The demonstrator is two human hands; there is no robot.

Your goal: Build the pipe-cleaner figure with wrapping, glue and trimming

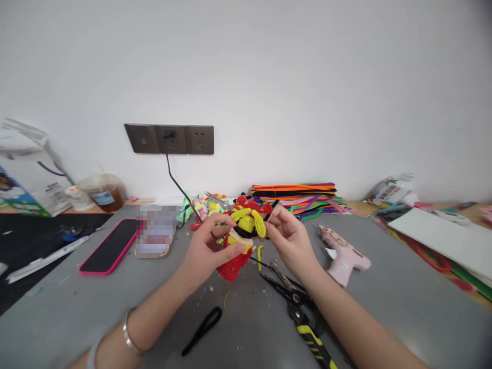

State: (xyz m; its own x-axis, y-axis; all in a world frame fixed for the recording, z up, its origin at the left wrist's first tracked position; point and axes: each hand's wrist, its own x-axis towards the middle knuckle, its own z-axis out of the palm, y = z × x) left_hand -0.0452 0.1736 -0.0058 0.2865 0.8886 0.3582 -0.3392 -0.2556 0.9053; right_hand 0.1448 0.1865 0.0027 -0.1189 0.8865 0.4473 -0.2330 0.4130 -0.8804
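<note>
My left hand (209,251) is closed around a small figure made of pipe cleaners (242,238), red below, yellow and black above, held over the grey table (77,307). My right hand (290,238) pinches the figure's upper right side, where a black pipe cleaner end (271,209) sticks up by a yellow loop. Both hands meet at the middle of the view. A bracelet sits on my left wrist (129,333).
Black-and-yellow pliers (302,312) lie under my right forearm. A pink glue gun (344,256) is to the right, a bent black pipe cleaner (203,329) in front, a pink-cased phone (109,246) to the left. A stack of coloured pipe cleaners (295,197) and scissors (217,201) lie by the wall.
</note>
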